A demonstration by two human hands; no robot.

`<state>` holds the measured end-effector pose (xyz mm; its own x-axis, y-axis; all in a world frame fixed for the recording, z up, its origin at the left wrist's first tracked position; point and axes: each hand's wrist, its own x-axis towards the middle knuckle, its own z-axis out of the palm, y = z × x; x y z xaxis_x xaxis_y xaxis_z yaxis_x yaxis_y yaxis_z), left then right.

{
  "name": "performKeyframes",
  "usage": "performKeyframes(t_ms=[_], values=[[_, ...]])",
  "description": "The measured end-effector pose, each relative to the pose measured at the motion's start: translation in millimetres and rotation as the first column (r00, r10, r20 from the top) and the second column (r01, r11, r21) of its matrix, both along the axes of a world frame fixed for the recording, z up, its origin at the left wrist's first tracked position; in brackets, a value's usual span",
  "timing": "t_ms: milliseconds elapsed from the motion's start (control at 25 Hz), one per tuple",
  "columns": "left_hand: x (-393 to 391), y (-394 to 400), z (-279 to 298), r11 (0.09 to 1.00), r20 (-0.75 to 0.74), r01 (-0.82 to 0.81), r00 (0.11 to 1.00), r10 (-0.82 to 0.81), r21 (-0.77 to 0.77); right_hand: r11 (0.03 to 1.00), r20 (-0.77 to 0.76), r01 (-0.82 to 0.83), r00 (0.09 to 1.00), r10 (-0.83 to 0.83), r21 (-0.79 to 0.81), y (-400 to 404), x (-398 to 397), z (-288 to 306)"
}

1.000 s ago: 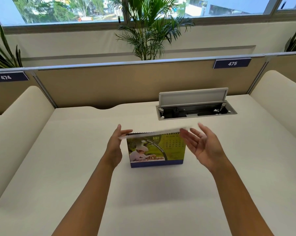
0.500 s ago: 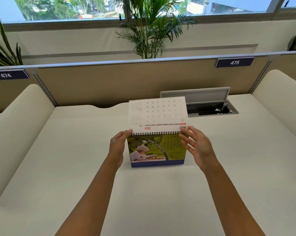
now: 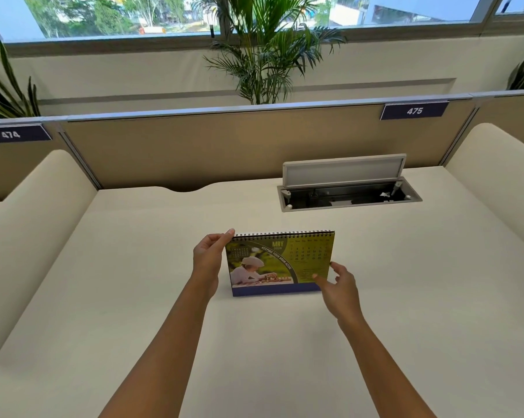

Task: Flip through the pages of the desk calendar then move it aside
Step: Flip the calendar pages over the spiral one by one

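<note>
Desk calendar (image 3: 280, 263) stands upright on the pale surface (image 3: 134, 282) between the two hands, long axis running left-right, spiral binding on top, printed May page w/ photo facing the person. Left hand (image 3: 208, 260) pinches the calendar's top left corner, thumb & fingers closed on the edge. Right hand (image 3: 340, 286) sits at the lower right corner, fingers loosely spread, fingertips at the page edge; can't tell if it grips. Beyond the right hand, an open cable box (image 3: 349, 194) is set in the surface.
</note>
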<state>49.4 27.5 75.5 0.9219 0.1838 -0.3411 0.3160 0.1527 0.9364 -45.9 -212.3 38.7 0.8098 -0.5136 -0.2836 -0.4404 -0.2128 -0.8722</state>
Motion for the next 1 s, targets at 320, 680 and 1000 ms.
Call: performKeyframes(t_ms=[320,680,1000], values=[[1,-1,0,1.0,-0.022,-0.023,0.999,0.024,0.021,0.985,0.037,0.008,0.999,-0.002,-0.17,6,-15,8],[4,0,-2,0.999,-0.036,-0.042,0.998,0.042,0.009,0.977,0.154,0.149,0.98,-0.126,-0.152,11,-29,18],[3,2,2,1.0,-0.038,-0.021,0.999,0.021,-0.003,0.995,0.123,0.047,0.992,-0.037,-0.085,0,-29,20]])
